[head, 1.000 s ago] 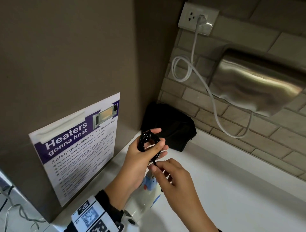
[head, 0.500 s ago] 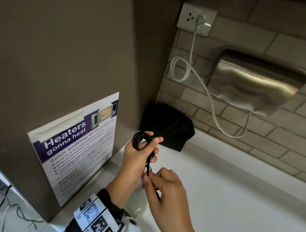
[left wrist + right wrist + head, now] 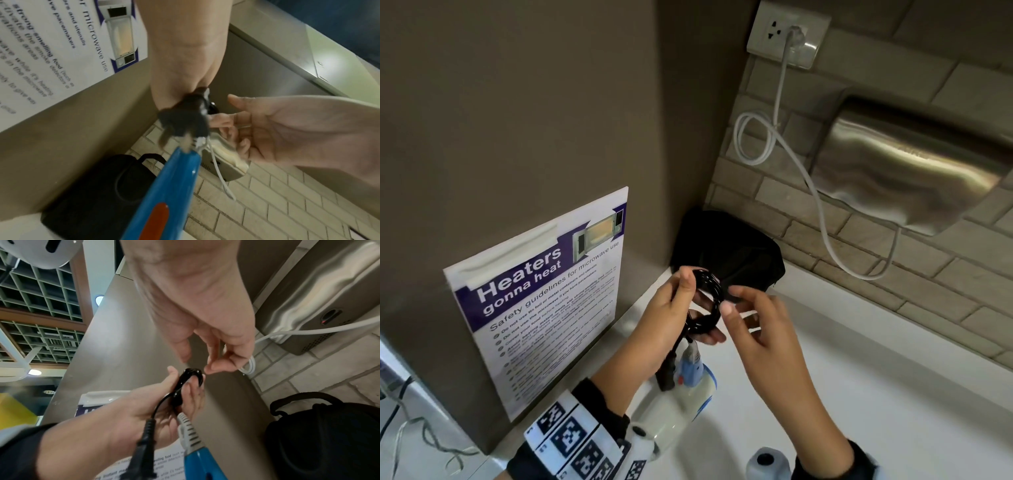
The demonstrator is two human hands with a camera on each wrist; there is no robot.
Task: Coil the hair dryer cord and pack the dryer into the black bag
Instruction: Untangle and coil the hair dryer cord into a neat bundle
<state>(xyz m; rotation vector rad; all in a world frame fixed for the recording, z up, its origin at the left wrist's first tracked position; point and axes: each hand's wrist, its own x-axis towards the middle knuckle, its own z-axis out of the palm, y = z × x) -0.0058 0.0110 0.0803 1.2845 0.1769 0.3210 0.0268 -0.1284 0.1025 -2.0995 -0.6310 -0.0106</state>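
Nearest to me, the hair dryer (image 3: 671,421) lay on the white counter (image 3: 876,394), its blue handle (image 3: 170,186) pointing up toward my hands. My left hand (image 3: 671,311) gripped the cord (image 3: 710,301), which was wound into a tight black coil between thumb and fingers, held just above the handle. The black plug (image 3: 144,449) hung loose below that hand, beside the grey strain relief (image 3: 188,430). My right hand (image 3: 763,329) hovered just right of the coil, fingers relaxed and grasping nothing. Beyond the hands, the black bag (image 3: 726,253) sat in the far corner where the brown wall met the brick wall. I could not tell whether it was unzipped or what it held. Left of it, a microwave safety poster (image 3: 541,294) was stuck to the brown wall. Farthest, a steel hand dryer (image 3: 914,168) hung on the brick, its white cable (image 3: 822,212) plugged into a wall socket (image 3: 787,32).
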